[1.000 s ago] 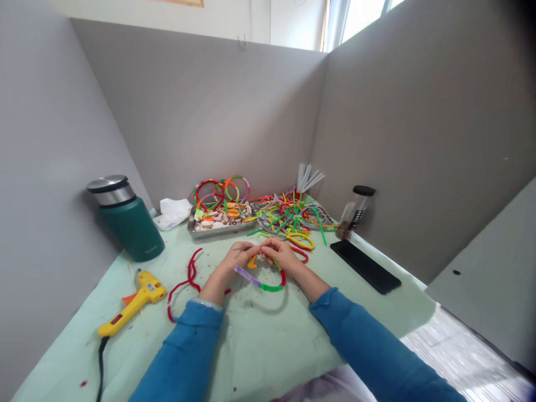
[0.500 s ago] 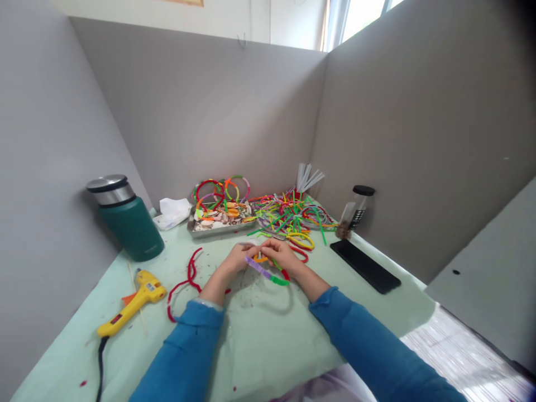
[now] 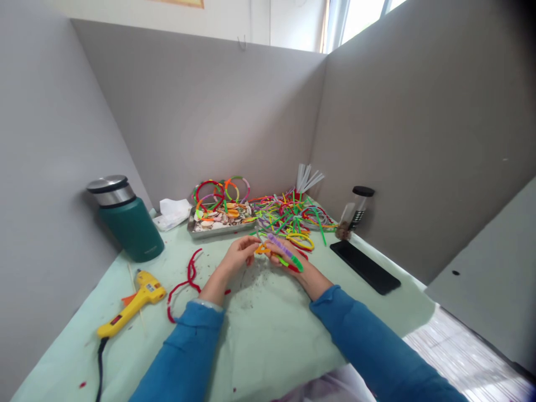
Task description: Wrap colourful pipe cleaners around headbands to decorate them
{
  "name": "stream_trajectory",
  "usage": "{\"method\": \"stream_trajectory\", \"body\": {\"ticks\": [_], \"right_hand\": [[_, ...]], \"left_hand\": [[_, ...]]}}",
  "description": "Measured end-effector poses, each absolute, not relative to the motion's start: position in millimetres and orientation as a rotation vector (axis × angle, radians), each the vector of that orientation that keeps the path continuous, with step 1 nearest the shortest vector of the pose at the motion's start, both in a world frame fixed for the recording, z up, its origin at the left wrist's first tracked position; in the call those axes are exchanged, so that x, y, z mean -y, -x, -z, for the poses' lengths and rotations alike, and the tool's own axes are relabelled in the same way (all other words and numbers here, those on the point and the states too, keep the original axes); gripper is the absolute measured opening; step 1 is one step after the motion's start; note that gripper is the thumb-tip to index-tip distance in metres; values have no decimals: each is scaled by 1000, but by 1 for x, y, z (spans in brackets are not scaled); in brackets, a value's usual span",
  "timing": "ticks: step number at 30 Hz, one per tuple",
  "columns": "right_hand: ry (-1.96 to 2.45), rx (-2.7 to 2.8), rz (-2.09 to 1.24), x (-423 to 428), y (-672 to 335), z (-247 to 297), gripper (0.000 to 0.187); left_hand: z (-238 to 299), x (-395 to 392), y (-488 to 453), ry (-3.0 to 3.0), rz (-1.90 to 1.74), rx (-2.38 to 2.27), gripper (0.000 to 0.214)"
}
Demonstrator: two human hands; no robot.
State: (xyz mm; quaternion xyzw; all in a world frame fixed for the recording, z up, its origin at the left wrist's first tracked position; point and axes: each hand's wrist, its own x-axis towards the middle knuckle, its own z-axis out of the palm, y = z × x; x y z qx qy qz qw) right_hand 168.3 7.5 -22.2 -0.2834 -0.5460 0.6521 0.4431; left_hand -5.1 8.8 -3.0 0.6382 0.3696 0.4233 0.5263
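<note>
In front of me, my right hand point(image 3: 281, 254) is closed round a bent pipe-cleaner ring with purple point(image 3: 281, 245), green, red and orange sections. The purple and green part lies across the back of this hand. My left hand point(image 3: 239, 252) is at the ring's left side, its fingers curled and the fingertips at the orange and greyish end. Its exact grip is partly hidden. Left of my left hand, a twisted red pipe cleaner point(image 3: 191, 273) lies on the table. Behind my hands is a tangled heap of coloured pipe cleaners point(image 3: 288, 215).
At the left stand a green bottle point(image 3: 129, 226) and a yellow glue gun point(image 3: 136, 304) with its cord. A metal tray point(image 3: 224, 229) of shells, with finished-looking rings on it, is at the back. To the right are a black phone-like slab point(image 3: 364, 266) and a clear jar point(image 3: 354, 215).
The ring has tilted up and to the right, so its purple section now rests over my right hand. My left fingers have drawn slightly apart from my right ones.
</note>
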Motion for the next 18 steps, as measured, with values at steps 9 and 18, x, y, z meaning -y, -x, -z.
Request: {"method": "stream_trajectory", "body": {"ticks": [9,18], "right_hand": [[612,1369,-1880,-1,-174,13,21],[636,1443,-1903,1,-175,12,23]], "left_hand": [[-8,1,4,-1555,-992,-789,33],[-3,-1,4,-1533,-969,-811,28]]}}
